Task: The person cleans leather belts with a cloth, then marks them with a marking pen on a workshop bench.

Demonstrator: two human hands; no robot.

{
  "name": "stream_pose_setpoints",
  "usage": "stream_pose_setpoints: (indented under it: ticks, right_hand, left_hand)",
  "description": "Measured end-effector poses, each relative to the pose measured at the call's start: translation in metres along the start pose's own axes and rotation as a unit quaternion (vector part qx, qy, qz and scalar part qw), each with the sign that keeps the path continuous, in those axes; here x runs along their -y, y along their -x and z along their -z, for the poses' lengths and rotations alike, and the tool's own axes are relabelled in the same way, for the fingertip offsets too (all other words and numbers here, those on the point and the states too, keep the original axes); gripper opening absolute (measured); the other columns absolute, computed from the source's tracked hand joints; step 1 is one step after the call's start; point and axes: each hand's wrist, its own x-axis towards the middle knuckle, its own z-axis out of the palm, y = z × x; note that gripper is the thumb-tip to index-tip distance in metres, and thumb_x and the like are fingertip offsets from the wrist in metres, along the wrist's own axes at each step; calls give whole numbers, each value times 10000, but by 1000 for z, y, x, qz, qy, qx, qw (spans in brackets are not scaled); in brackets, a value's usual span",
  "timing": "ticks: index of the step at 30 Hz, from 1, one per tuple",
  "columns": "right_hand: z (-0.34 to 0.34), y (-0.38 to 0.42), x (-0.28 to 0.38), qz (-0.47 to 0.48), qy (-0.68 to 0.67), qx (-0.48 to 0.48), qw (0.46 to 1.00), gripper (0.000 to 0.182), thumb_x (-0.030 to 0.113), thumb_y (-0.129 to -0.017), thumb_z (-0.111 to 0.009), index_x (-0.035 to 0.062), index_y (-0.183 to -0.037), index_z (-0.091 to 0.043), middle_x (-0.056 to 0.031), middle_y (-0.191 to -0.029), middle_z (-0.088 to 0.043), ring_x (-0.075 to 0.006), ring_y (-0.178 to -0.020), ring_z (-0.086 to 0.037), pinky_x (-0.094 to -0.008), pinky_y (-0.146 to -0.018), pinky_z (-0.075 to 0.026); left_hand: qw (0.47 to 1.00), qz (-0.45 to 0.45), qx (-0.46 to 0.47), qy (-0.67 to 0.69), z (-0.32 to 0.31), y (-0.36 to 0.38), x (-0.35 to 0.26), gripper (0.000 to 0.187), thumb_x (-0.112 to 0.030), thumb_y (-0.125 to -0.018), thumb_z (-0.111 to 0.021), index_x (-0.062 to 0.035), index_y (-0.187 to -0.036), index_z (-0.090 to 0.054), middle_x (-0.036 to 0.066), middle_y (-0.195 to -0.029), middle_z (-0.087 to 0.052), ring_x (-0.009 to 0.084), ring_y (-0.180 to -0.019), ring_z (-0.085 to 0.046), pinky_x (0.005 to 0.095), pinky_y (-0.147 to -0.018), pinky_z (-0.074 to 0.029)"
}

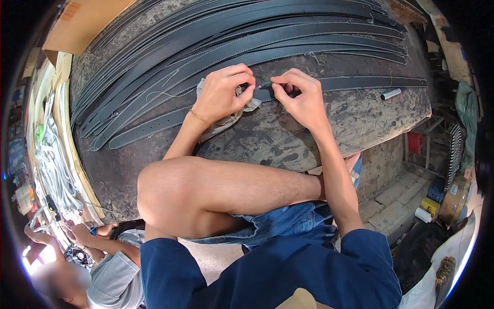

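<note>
My left hand (222, 95) is raised over the bench, thumb and forefinger pinched together; whatever they grip is too small to make out. Facing it, my right hand (302, 98) pinches a small dark green object (266, 85) that points toward my left fingertips. A tiny bright spot shows in the gap between the hands. Below them lies a black leather belt (360, 83) with pale edge stitching and punched holes near its left end. A crumpled whitish cloth (252, 105) sits under and beside my left hand, partly hidden by it.
Many more stitched black belts (226, 49) spread across the back of the stained bench (257, 147). A short metal tube (391, 94) lies at the right. White straps (51, 139) hang at the left, near another person (110, 268). A cardboard box (85, 23) stands back left.
</note>
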Motion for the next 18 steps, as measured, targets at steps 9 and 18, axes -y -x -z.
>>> stream_pose_setpoints:
  ticks: [9,18]
  right_hand:
    - [-2,1,-3,29,9,4,1000,153,-6,-788,-726,-18,-940,-733,-65,-793,-659,-121,-632,-543,-265,-586,-447]
    - [0,0,-2,2,1,-20,1000,144,29,-789,-718,-5,-929,-728,-76,-785,-643,-160,-617,-544,-293,-584,-461]
  left_hand:
    - [1000,-16,-8,6,-1,-1,1,111,-67,-747,-679,-23,-846,-657,78,-924,-666,299,-763,-643,366,-660,-525]
    - [997,30,-59,45,3,-2,-5,72,-23,-769,-634,5,-796,-574,108,-822,-604,289,-669,-604,349,-610,-491]
